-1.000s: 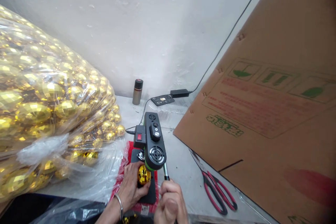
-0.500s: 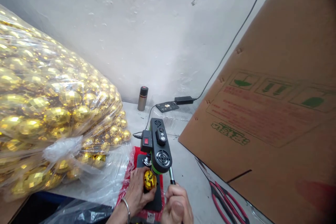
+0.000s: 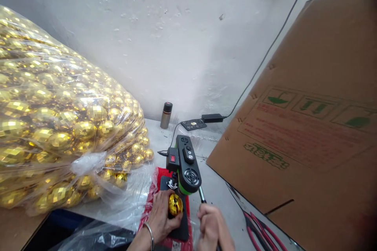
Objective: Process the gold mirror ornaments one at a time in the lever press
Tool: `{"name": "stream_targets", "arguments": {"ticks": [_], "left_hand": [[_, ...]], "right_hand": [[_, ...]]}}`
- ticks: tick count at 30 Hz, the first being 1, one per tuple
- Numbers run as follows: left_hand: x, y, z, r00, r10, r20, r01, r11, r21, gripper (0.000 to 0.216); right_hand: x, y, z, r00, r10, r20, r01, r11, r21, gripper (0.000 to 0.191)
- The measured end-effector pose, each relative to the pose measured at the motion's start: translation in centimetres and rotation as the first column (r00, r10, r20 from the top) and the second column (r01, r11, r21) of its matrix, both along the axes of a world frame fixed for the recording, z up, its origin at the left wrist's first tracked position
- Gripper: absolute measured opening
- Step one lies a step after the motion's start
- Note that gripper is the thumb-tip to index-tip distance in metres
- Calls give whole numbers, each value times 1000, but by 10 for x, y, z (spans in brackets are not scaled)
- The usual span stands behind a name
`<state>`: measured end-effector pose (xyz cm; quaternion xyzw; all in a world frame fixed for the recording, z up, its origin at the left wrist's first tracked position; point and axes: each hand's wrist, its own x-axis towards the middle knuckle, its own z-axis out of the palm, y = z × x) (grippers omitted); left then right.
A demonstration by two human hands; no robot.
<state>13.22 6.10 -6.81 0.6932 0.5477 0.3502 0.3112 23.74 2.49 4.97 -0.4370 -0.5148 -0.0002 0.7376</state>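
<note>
A small black and green bench drill press (image 3: 185,164) stands on a dark base over a red cloth (image 3: 153,200). My left hand (image 3: 160,219) grips a faceted gold ball (image 3: 175,204) and holds it on the base under the machine's head. My right hand (image 3: 210,225) is closed around the machine's metal lever handle (image 3: 202,195), just right of the ball. A bracelet shows on my left wrist.
A big clear plastic bag of gold balls (image 3: 59,125) fills the left. A large cardboard box (image 3: 309,125) leans on the right, with red-handled scissors (image 3: 265,231) below it. A small canister (image 3: 166,115), a remote-like controller (image 3: 193,124) and a power adapter (image 3: 212,118) sit by the wall.
The view has tilted up and shifted, so everything sits lower and further right in frame. My hands keep the same hold on the ball and the lever.
</note>
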Motion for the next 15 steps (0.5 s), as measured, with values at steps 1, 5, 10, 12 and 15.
{"name": "stream_targets", "arguments": {"ticks": [1,5,10,12,15], "left_hand": [[-1,-1,-1,1000,-3,29,2,1000,4,54],[-17,-17,-14,987,18,162,-22,1000,20,59],[-53,-69,-52,993,-1,117,-10,995,97,64],[-63,-91,-66,998,-58,23,55,992,110,67],[-72,-102,-66,993,-34,-117,49,991,128,62]], "right_hand": [[5,0,13,998,63,24,-61,997,-49,39],[16,1,46,981,167,99,-157,982,-103,38],[11,-3,32,989,133,60,-129,990,-64,36],[8,-6,25,991,127,52,-124,991,-48,35],[6,-9,23,992,118,46,-114,990,-82,35]]}}
